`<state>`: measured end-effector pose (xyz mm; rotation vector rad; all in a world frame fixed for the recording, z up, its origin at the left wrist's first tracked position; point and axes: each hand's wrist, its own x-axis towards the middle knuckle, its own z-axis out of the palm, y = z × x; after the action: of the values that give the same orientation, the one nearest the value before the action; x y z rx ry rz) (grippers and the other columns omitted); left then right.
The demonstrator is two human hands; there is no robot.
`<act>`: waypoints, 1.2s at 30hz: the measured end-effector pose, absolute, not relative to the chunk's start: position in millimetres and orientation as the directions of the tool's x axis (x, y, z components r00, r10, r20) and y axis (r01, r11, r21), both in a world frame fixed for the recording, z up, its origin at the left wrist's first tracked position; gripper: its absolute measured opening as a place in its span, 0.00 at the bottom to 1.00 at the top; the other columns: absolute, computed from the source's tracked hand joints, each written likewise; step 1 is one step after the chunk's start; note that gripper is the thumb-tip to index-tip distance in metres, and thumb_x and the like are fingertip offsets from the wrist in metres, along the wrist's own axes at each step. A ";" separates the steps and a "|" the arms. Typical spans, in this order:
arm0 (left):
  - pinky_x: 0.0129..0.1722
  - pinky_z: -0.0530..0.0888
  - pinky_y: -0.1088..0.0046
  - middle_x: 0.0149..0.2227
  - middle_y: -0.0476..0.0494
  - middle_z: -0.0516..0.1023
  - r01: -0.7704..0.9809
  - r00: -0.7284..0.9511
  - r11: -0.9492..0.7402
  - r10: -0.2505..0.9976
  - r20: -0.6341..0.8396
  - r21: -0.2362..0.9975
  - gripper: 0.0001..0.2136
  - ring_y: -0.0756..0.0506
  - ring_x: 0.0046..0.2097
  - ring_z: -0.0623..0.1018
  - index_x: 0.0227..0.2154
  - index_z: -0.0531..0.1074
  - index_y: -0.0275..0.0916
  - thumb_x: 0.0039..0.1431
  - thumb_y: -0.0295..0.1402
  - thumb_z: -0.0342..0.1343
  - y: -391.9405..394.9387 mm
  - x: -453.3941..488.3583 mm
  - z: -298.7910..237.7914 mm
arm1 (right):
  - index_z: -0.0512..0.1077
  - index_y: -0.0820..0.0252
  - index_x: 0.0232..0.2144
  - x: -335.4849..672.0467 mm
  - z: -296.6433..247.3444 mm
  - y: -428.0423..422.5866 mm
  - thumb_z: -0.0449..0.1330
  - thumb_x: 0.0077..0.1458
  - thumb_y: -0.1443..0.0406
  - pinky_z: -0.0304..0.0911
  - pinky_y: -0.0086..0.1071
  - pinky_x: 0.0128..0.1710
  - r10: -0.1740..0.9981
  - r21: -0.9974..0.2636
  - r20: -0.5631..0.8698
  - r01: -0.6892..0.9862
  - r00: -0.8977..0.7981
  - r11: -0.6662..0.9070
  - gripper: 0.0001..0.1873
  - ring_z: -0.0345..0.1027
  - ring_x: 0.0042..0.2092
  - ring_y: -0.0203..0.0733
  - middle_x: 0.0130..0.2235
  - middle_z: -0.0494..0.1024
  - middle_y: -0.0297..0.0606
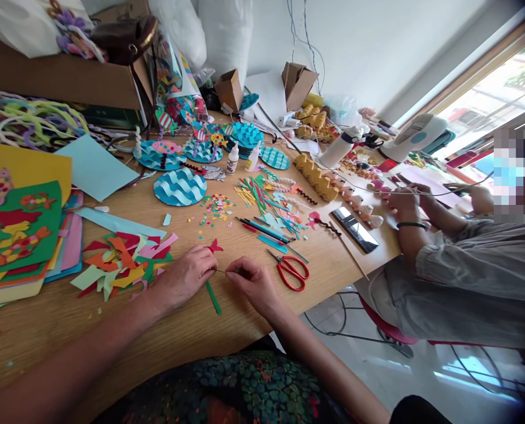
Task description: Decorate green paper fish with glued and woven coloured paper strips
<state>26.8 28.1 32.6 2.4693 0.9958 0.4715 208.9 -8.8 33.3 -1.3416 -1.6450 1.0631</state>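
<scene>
Red paper (217, 245), bottle label (231, 165) unreadable

From the middle of our view, we count one left hand (189, 272) at eight o'clock and one right hand (256, 285) at six, both ours, with one thin strand (220, 271) between them; one loose green strip (213, 298) at seven; one pair of scissors (282, 267) at five; one phone (355, 229) at three; one white flask (337, 149) at two; two squeeze bottles (233, 160) at eleven.
</scene>
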 end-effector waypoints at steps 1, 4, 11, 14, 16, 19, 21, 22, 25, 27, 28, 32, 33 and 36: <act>0.38 0.67 0.71 0.31 0.46 0.71 0.567 0.685 -0.653 0.712 0.152 0.502 0.07 0.47 0.38 0.69 0.28 0.70 0.37 0.59 0.26 0.48 28.7 26.1 33.6 | 0.70 0.60 0.26 207.4 32.9 -7.6 0.58 0.49 0.67 0.58 0.26 0.29 0.983 -0.905 0.075 0.402 -0.167 0.137 0.03 0.62 0.29 0.33 0.25 0.70 0.32; 0.42 0.67 0.69 0.36 0.44 0.73 0.570 0.685 -0.682 0.702 0.194 0.458 0.08 0.46 0.42 0.69 0.34 0.72 0.37 0.58 0.24 0.47 32.6 18.1 38.5 | 0.71 0.60 0.24 204.8 35.6 -6.1 0.57 0.49 0.70 0.57 0.27 0.30 0.973 -0.850 0.140 0.481 -0.185 0.214 0.04 0.63 0.28 0.33 0.25 0.71 0.32; 0.48 0.64 0.61 0.41 0.43 0.75 0.584 0.711 -0.772 0.635 0.301 0.250 0.17 0.44 0.44 0.69 0.39 0.72 0.38 0.59 0.20 0.39 36.7 -12.8 36.9 | 0.71 0.60 0.25 206.9 39.8 -10.8 0.57 0.49 0.71 0.57 0.25 0.29 0.972 -0.810 0.121 0.547 -0.202 0.214 0.04 0.64 0.29 0.33 0.26 0.72 0.33; 0.47 0.65 0.66 0.43 0.42 0.75 0.534 0.770 -0.834 0.549 0.325 0.143 0.16 0.44 0.47 0.68 0.41 0.72 0.36 0.59 0.21 0.40 32.5 -14.6 28.6 | 0.70 0.60 0.25 208.0 38.6 -11.8 0.56 0.49 0.72 0.57 0.25 0.29 0.974 -0.797 0.111 0.569 -0.196 0.205 0.05 0.64 0.29 0.33 0.26 0.72 0.33; 0.47 0.66 0.68 0.43 0.42 0.75 0.507 0.800 -0.858 0.505 0.326 0.083 0.16 0.44 0.49 0.67 0.43 0.71 0.35 0.60 0.22 0.40 30.2 -13.5 24.6 | 0.70 0.61 0.24 208.2 37.9 -12.2 0.56 0.48 0.72 0.57 0.25 0.29 0.976 -0.790 0.103 0.580 -0.192 0.197 0.05 0.64 0.28 0.33 0.26 0.72 0.33; 0.47 0.66 0.67 0.45 0.43 0.75 0.496 0.828 -0.868 0.483 0.285 0.030 0.16 0.43 0.50 0.66 0.45 0.70 0.35 0.60 0.22 0.40 28.9 -12.4 22.6 | 0.70 0.61 0.25 208.1 37.5 -12.6 0.56 0.48 0.73 0.58 0.25 0.29 0.976 -0.785 0.087 0.589 -0.199 0.190 0.05 0.64 0.28 0.33 0.26 0.72 0.34; 0.48 0.66 0.66 0.47 0.44 0.74 0.500 0.837 -0.866 0.486 0.252 0.011 0.17 0.43 0.51 0.66 0.47 0.69 0.35 0.60 0.22 0.40 28.8 -12.7 23.0 | 0.70 0.62 0.26 208.3 37.6 -12.9 0.56 0.48 0.73 0.58 0.25 0.29 0.974 -0.779 0.077 0.597 -0.212 0.191 0.05 0.65 0.29 0.33 0.26 0.73 0.34; 0.48 0.66 0.66 0.47 0.44 0.74 0.501 0.840 -0.866 0.487 0.238 0.004 0.17 0.43 0.51 0.66 0.47 0.69 0.35 0.61 0.22 0.40 28.9 -13.1 23.2 | 0.71 0.62 0.26 208.5 37.7 -13.2 0.56 0.48 0.73 0.58 0.25 0.29 0.973 -0.773 0.074 0.604 -0.220 0.195 0.05 0.65 0.29 0.33 0.27 0.73 0.35; 0.48 0.65 0.67 0.48 0.45 0.74 0.498 0.848 -0.867 0.485 0.212 -0.009 0.17 0.43 0.52 0.66 0.48 0.68 0.36 0.61 0.23 0.40 28.7 -14.2 22.6 | 0.72 0.62 0.28 209.0 38.5 -14.1 0.56 0.49 0.73 0.59 0.25 0.30 0.966 -0.741 0.076 0.635 -0.245 0.219 0.06 0.65 0.29 0.33 0.27 0.74 0.35; 0.48 0.65 0.67 0.48 0.45 0.74 0.500 0.848 -0.866 0.487 0.212 -0.010 0.16 0.44 0.52 0.66 0.48 0.69 0.37 0.61 0.23 0.41 28.5 -14.6 21.5 | 0.72 0.61 0.28 209.3 39.5 -14.8 0.56 0.49 0.74 0.58 0.25 0.30 0.961 -0.716 0.075 0.657 -0.265 0.237 0.07 0.66 0.29 0.33 0.28 0.74 0.36; 0.49 0.65 0.67 0.48 0.45 0.74 0.501 0.846 -0.865 0.487 0.216 -0.010 0.16 0.44 0.52 0.66 0.48 0.69 0.37 0.61 0.23 0.42 28.5 -14.8 20.8 | 0.73 0.61 0.28 209.5 40.2 -15.2 0.55 0.49 0.74 0.59 0.25 0.30 0.959 -0.704 0.072 0.668 -0.274 0.244 0.07 0.66 0.29 0.33 0.28 0.75 0.36; 0.48 0.64 0.67 0.47 0.44 0.74 0.484 0.853 -0.875 0.466 0.236 -0.020 0.16 0.44 0.52 0.66 0.48 0.69 0.38 0.61 0.23 0.42 29.4 -15.4 19.0 | 0.73 0.61 0.28 209.6 44.6 -16.4 0.55 0.50 0.74 0.58 0.25 0.31 0.954 -0.642 0.024 0.727 -0.298 0.243 0.08 0.67 0.31 0.34 0.29 0.75 0.36; 0.48 0.64 0.67 0.47 0.44 0.74 0.479 0.855 -0.878 0.460 0.239 -0.023 0.16 0.44 0.52 0.66 0.48 0.68 0.38 0.61 0.24 0.42 29.6 -15.6 18.8 | 0.73 0.61 0.28 209.5 45.9 -16.7 0.55 0.50 0.74 0.58 0.25 0.31 0.955 -0.623 0.008 0.745 -0.298 0.238 0.08 0.67 0.31 0.35 0.29 0.75 0.36; 0.48 0.64 0.67 0.47 0.45 0.74 0.480 0.856 -0.877 0.459 0.239 -0.033 0.16 0.44 0.52 0.66 0.47 0.69 0.39 0.62 0.24 0.41 30.0 -16.0 18.6 | 0.73 0.60 0.28 208.9 49.3 -17.5 0.54 0.51 0.73 0.57 0.25 0.31 0.958 -0.574 -0.027 0.789 -0.286 0.219 0.08 0.67 0.32 0.35 0.30 0.76 0.37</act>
<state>-16.0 30.0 18.6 3.1137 0.7892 0.3640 208.9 -17.5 49.3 -1.6284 -2.1664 0.7084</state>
